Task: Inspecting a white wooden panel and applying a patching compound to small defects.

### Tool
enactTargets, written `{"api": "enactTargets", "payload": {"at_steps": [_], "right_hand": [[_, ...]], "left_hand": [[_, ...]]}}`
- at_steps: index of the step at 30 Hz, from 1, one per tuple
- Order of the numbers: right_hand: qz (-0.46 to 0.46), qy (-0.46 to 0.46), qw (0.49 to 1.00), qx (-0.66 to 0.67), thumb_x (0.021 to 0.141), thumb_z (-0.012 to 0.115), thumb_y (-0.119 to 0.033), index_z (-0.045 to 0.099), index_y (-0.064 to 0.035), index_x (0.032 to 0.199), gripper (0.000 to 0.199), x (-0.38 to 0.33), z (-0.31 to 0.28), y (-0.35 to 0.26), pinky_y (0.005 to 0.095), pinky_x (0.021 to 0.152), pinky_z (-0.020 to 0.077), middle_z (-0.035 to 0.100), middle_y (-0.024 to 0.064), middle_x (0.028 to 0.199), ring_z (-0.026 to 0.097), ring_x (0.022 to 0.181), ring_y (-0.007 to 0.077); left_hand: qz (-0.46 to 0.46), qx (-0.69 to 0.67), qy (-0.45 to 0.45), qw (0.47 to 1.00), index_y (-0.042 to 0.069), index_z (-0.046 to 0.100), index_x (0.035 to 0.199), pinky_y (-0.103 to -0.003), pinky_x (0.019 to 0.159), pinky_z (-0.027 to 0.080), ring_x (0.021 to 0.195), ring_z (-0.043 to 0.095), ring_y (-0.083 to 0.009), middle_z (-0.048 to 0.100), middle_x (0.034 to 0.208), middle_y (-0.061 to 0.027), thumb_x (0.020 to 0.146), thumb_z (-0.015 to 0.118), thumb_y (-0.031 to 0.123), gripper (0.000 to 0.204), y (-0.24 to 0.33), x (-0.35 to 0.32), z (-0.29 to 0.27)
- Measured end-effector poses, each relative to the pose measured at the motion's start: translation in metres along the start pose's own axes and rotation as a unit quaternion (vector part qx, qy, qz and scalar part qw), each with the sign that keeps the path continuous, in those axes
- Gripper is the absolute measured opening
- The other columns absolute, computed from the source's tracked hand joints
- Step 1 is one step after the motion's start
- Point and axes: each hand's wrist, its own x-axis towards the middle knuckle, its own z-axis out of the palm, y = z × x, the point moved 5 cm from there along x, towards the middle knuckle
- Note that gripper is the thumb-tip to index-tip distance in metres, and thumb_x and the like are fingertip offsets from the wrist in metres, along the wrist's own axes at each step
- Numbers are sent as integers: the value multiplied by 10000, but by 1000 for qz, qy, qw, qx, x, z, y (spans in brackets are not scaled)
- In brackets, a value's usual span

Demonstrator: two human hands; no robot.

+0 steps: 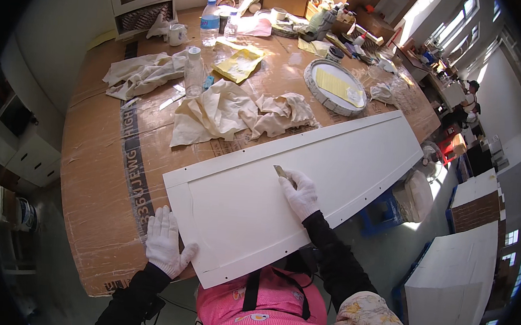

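Note:
A long white panel (333, 161) lies slantwise across a cardboard-covered table (97, 169), its near end overhanging the front edge. My left hand (163, 241), in a white glove, rests flat with fingers apart on the table beside the panel's near left corner. My right hand (299, 192), also gloved, is closed on a small flat scraper blade (280, 171) whose tip touches the panel's recessed face near its middle.
Crumpled cream cloths (234, 112) lie just beyond the panel, more cloth (140, 72) at the far left. Clear plastic bottles (194, 67), a round tin lid with yellow paper (336, 87) and clutter fill the back. White boards (452, 278) stand on the floor at right.

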Motion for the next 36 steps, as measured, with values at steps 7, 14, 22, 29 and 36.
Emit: {"api": "enactTargets", "payload": {"at_steps": [7,14,22,29,36], "right_hand": [[185,39,959,211,1016,620,-239,672,-27,1053,221,1,-20,29,246,488,447,651,10,788,585,596,56],[147,-6,963,226,1017,563,-197,644,-20,1144,233,-9,3,16,260,494,460,640,12,768,536,515,76],[22,-179,967,179,988,589,-215,651,-50,1242,310,-79,95,-49,367,776,542,712,142,953,680,824,248],[-65,-187,960,200,1000,579,-193,638,-54,1318,352,-83,78,-52,338,834,533,719,127,987,656,864,205],[-11,-76,986,146,987,648,-203,673,-71,1317,356,12,-100,-62,199,617,417,555,-71,767,464,680,19]], "left_hand": [[-35,12,-42,998,-147,282,1507,-564,1248,70,1527,130,-492,222,1605,-352,921,562,516,929,49,82,43],[-8,-76,86,993,-76,319,1527,-555,1234,161,1511,243,-439,276,1601,-317,933,576,557,905,56,114,43],[106,-197,228,948,27,648,1073,-451,833,496,887,632,-345,666,914,-131,873,692,435,457,64,100,14],[103,-241,207,943,31,616,774,-374,642,484,638,604,-257,585,663,-96,1020,573,240,326,55,106,38],[-95,-385,213,893,3,615,1056,-371,793,517,842,627,-232,642,909,-102,1008,601,245,247,35,104,54]]}}
